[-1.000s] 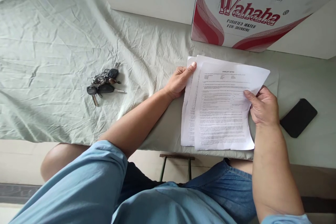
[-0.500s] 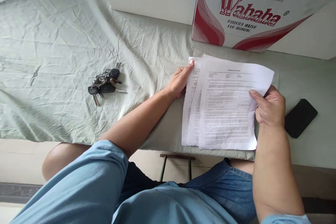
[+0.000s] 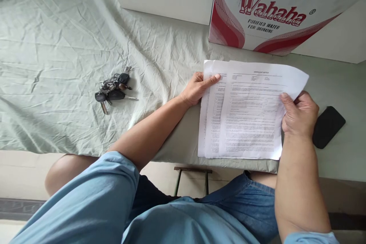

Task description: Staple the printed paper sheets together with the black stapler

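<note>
While the left hand (image 3: 196,88) pinches the printed sheets (image 3: 251,118) at ten o'clock, we find the right hand (image 3: 300,116) gripping them at three. We place the sheets between keys (image 3: 116,94) (nine o'clock) and phone (image 3: 328,127) (three).

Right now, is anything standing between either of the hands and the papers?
Nothing visible: the left hand and right hand grip the papers at opposite side edges. The keys lie off left and the black phone off right, neither between.
</note>
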